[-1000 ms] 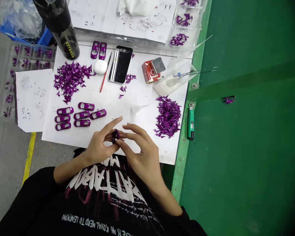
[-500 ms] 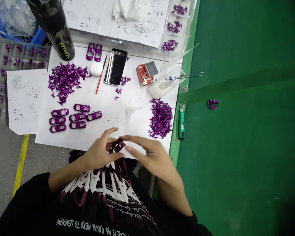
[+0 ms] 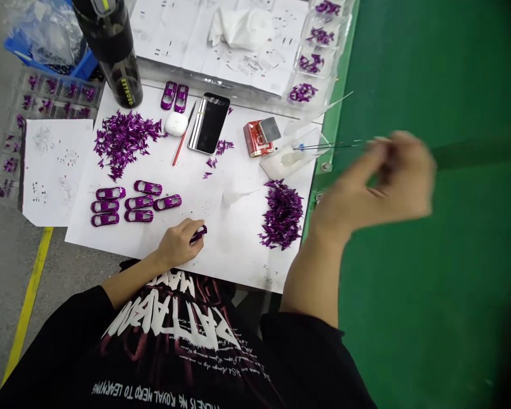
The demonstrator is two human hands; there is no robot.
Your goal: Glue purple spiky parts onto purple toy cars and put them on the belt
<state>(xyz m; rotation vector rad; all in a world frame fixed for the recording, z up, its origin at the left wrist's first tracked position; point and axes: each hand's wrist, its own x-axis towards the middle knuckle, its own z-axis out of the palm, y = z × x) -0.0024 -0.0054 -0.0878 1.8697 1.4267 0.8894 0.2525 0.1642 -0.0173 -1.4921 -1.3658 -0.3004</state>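
Note:
My left hand point(image 3: 179, 244) rests low over the white sheet near its front edge, fingers closed around a small purple toy car body point(image 3: 199, 233). Out to the right, above the green surface, is my raised right hand point(image 3: 383, 184), blurred by motion. Its thumb and fingers are curled together at the outer ends of some thin dark rods point(image 3: 330, 146); whether it grips one is unclear. Those rods lean out of a whitish translucent holder point(image 3: 292, 156). Several more purple car bodies point(image 3: 139, 201) lie left of my left hand. A heap of small purple pointed pieces point(image 3: 281, 215) sits between my hands.
Another purple heap point(image 3: 125, 139) lies back left, beside a dark bottle point(image 3: 123, 74). Near the middle are a phone point(image 3: 209, 123), a white case point(image 3: 176, 124), a red pencil point(image 3: 183, 139) and a red box point(image 3: 255, 140). Compartment trays point(image 3: 304, 91) stand right and left.
My hands have come apart. The right one swung up and right to the rods, now covering the green-handled cutter and lone purple part; the left keeps the car body and moved slightly away from me.

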